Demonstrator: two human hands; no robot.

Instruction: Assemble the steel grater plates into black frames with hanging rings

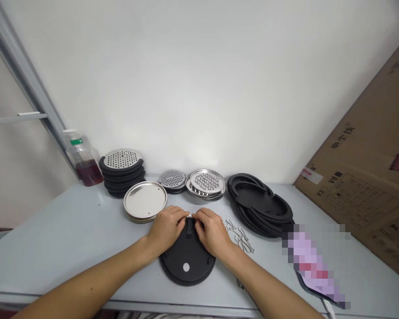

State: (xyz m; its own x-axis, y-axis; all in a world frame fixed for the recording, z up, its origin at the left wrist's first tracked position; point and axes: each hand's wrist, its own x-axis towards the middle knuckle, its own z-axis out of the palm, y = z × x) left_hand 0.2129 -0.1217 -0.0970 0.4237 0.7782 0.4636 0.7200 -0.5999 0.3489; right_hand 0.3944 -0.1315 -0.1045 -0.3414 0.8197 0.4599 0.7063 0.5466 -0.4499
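Note:
A black round plastic base (189,261) lies on the table in front of me, with a small white dot near its front edge and a narrow raised tab at its far edge. My left hand (168,224) is closed on the far left of its rim, thumb and fingers pinching beside the tab. From the other side my right hand (212,229) pinches the rim to the right of the tab. A small shiny bit shows between the fingertips; I cannot make out what it is. Several bent wire clips (240,237) lie just right of my right hand.
Shiny round metal trays (145,199) are stacked at left. Behind stand perforated discs in black rings (121,177), small grater discs (172,179) and larger ones (206,182). Black rings (261,204) pile at right, near a phone (314,270). A bottle (84,161) and cardboard box (362,177) flank them.

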